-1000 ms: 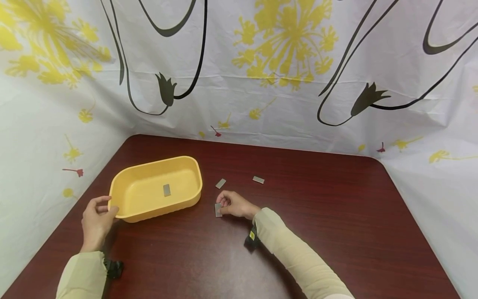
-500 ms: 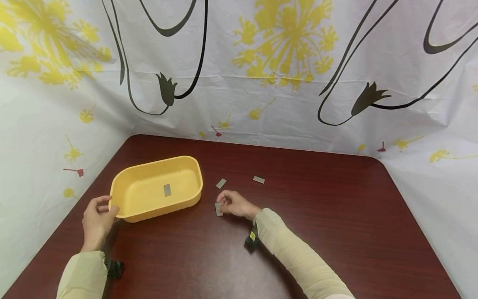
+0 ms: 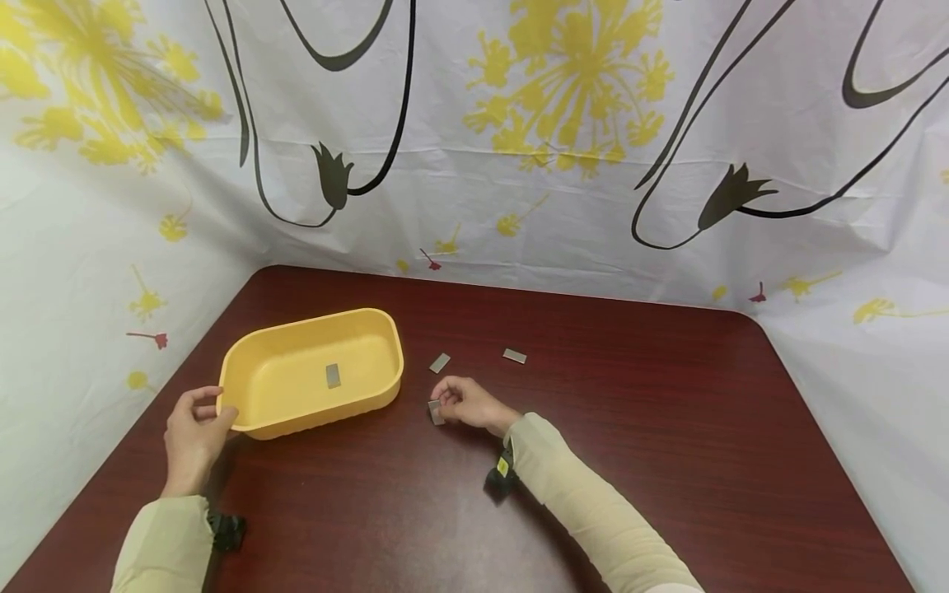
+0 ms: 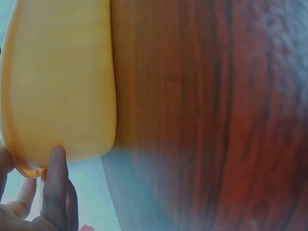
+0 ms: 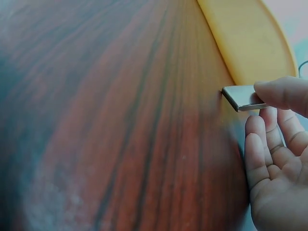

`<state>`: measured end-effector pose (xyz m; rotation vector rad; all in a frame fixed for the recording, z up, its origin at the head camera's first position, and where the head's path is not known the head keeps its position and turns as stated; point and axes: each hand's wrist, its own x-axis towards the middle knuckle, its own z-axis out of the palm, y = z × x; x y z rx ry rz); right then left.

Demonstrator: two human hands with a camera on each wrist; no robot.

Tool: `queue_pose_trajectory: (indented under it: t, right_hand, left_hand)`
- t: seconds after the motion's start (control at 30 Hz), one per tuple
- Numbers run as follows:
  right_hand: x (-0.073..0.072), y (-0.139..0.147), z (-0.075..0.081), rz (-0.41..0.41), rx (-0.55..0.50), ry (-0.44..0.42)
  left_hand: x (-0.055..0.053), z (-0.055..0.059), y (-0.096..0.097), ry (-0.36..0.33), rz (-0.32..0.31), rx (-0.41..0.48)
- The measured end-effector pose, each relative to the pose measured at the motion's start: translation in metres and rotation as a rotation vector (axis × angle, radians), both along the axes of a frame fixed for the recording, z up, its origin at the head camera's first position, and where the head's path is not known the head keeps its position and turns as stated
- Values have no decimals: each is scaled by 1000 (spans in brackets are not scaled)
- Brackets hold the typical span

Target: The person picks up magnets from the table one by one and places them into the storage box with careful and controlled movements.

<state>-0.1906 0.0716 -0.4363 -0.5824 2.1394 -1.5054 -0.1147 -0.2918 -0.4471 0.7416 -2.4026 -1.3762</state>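
Reddish table, left hand gripping tub, right hand pinching grey plate

The dark red table carries a yellow tub and two flat grey pieces.

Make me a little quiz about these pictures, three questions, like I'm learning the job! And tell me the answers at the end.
1. True or false: the left hand holds the edge of the yellow container.
2. How many gray pieces lie on the table, outside the container and not in a hand?
3. Fill the gap: the held gray piece is pinched by the ____ hand.

Key:
1. True.
2. Two.
3. Right: the right hand has it.
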Motion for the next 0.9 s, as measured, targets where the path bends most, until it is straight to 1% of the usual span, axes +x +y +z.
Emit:
queue_pose_trajectory:
  t: [0.07, 0.17, 0.2, 0.27, 0.33, 0.5, 0.57, 0.67, 0.77, 0.87, 0.9]
  right_hand:
    - [-4, 0, -9, -8, -4, -15]
    - [-10, 0, -21, -20, 4, -32]
    - [-11, 0, -23, -22, 5, -34]
    - [-12, 0, -24, -24, 7, -33]
    - [-13, 1, -25, -26, 8, -35]
    - [-12, 0, -24, -22, -3, -50]
    - [-12, 0, -23, -19, -7, -55]
    - [-12, 1, -24, -17, -13, -54]
    - [-13, 1, -24, -19, -14, -62]
    - [-13, 1, -24, -25, -15, -83]
    - [-14, 1, -25, -27, -15, -91]
  left_hand:
    - [0, -1, 0, 4, 6, -6]
    - [-3, -8, -4, 12, 5, -12]
    - [-4, -12, -6, 13, 6, -15]
    - [-4, -14, -9, 15, 4, -6]
    - [-3, -11, -7, 13, 3, 2]
    - [4, 11, 8, -3, 5, 4]
    - [6, 17, 11, -7, 6, 1]
    - [7, 19, 13, -10, 20, -3]
    - [7, 19, 14, -4, 18, 1]
    - [6, 17, 12, -1, 8, 3]
    - [5, 13, 10, 4, 8, 4]
